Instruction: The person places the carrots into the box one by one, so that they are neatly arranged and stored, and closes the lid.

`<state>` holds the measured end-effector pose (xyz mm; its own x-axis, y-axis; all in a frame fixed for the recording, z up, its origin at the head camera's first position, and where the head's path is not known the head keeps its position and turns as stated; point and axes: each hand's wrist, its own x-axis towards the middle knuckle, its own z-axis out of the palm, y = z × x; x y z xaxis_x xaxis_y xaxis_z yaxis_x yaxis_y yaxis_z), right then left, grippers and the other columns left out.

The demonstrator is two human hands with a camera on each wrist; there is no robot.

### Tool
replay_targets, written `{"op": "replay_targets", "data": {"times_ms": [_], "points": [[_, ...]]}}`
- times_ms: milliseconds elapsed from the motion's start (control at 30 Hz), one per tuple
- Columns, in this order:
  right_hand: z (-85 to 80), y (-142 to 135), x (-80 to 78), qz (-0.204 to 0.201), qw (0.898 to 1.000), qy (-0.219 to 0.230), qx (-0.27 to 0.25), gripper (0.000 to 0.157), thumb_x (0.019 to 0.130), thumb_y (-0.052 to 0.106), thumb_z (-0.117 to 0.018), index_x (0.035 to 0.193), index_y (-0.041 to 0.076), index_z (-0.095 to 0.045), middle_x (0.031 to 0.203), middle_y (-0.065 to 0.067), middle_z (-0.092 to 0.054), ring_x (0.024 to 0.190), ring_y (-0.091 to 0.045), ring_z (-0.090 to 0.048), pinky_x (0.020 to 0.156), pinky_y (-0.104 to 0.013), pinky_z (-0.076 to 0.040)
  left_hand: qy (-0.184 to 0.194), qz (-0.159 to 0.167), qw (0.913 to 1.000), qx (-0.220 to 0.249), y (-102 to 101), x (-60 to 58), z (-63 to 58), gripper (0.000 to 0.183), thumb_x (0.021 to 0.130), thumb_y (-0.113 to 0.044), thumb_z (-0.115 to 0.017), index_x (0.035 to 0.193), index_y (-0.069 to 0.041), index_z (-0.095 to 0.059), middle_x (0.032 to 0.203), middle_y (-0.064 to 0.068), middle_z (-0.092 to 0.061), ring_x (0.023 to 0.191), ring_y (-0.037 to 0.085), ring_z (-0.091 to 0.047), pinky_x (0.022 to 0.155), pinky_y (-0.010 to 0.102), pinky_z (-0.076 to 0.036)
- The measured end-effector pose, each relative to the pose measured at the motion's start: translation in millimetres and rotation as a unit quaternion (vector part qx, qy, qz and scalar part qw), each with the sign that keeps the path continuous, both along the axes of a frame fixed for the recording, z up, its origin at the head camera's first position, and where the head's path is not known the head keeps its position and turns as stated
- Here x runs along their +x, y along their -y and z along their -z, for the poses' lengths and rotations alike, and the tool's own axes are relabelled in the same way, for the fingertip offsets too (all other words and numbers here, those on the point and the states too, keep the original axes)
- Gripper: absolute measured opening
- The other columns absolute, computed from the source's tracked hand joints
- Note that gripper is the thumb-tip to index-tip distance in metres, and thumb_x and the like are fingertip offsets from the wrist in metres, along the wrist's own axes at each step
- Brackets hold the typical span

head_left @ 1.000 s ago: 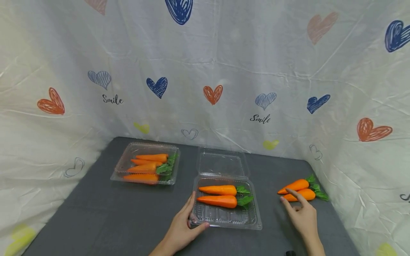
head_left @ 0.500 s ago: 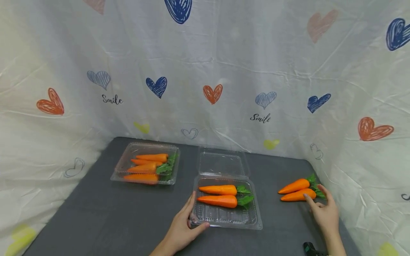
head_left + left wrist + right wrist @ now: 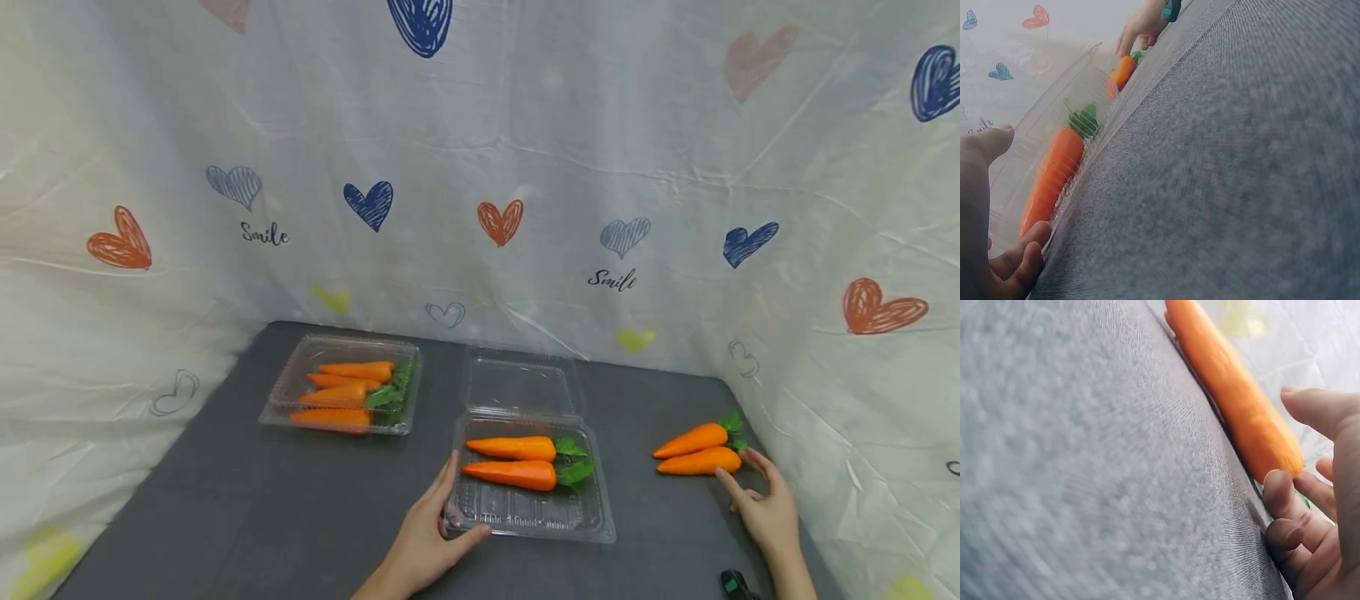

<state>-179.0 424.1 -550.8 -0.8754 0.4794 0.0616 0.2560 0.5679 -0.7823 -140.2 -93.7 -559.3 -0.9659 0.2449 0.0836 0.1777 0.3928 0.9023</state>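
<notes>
In the head view, my left hand (image 3: 427, 533) grips the near left corner of an unlidded clear plastic container (image 3: 517, 518), thumb on its front rim and fingers along its side. Two carrots with green tops lie inside: an upper carrot (image 3: 510, 448) and a lower carrot (image 3: 510, 474). On the right, my right hand (image 3: 768, 504) is at the thick end of the nearer loose carrot (image 3: 697, 462), its fingers spread around the leaves and partly hiding them. The right wrist view has fingertips (image 3: 1277, 487) right at that carrot's end, thumb apart. Another loose carrot (image 3: 692, 440) lies just behind.
A closed clear container (image 3: 277, 412) with several carrots stands at the back left of the dark grey table (image 3: 300, 508). The raised lid (image 3: 521, 383) leans back behind the unlidded container. A curtain (image 3: 450, 108) printed with hearts surrounds the table. A black device (image 3: 735, 583) shows beside my right wrist.
My right hand has moved right, from over the nearer loose carrot's body to its leafy end. The left hand stays on the container.
</notes>
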Motion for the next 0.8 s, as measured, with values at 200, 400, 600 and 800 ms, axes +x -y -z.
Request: {"op": "replay_targets", "data": {"times_ms": [200, 400, 600, 800], "points": [[11.1, -2.5, 6.4, -0.046, 0.997, -0.059, 0.037, 0.073, 0.101, 0.022, -0.075, 0.161, 0.000, -0.040, 0.142, -0.015, -0.043, 0.056, -0.005, -0.058, 0.051, -0.022, -0.047, 0.005, -0.004, 1.0000, -0.006, -0.2, 0.9, -0.1, 0.111, 0.085, -0.053, -0.087, 0.171, -0.026, -0.023, 0.172, 0.012, -0.032, 0.061, 0.002, -0.046, 0.055, 0.022, -0.046], [16.2, -6.1, 7.3, -0.127, 0.982, -0.122, 0.068, 0.063, 0.095, 0.001, -0.079, 0.151, -0.003, -0.052, 0.140, 0.012, -0.047, 0.060, 0.001, -0.055, 0.052, -0.017, -0.044, -0.004, -0.001, 1.0000, -0.004, -0.8, 0.2, -0.1, 0.111, 0.085, -0.053, -0.087, 0.171, -0.025, -0.023, 0.173, 0.010, -0.031, 0.061, 0.001, -0.046, 0.055, 0.022, -0.046], [17.6, -6.3, 10.3, -0.130, 0.983, -0.093, 0.086, 0.057, 0.097, 0.011, -0.079, 0.148, 0.001, -0.055, 0.095, 0.006, -0.061, 0.055, -0.004, -0.053, 0.053, -0.021, -0.041, -0.007, 0.001, 1.0000, -0.004, -0.8, -0.1, 0.9, 0.111, 0.086, -0.055, -0.086, 0.171, -0.026, -0.022, 0.173, 0.010, -0.032, 0.061, 0.001, -0.046, 0.056, 0.022, -0.046], [18.6, -3.5, 5.7, -0.144, 0.978, -0.103, 0.110, 0.050, 0.098, 0.012, -0.078, 0.144, 0.001, -0.060, 0.124, -0.006, -0.054, 0.058, -0.003, -0.056, 0.054, -0.019, -0.044, -0.009, 0.000, 1.0000, 0.003, 0.6, 0.2, 0.7, 0.110, 0.086, -0.051, -0.087, 0.171, -0.024, -0.023, 0.173, 0.015, -0.030, 0.060, 0.002, -0.045, 0.054, 0.022, -0.045]]}}
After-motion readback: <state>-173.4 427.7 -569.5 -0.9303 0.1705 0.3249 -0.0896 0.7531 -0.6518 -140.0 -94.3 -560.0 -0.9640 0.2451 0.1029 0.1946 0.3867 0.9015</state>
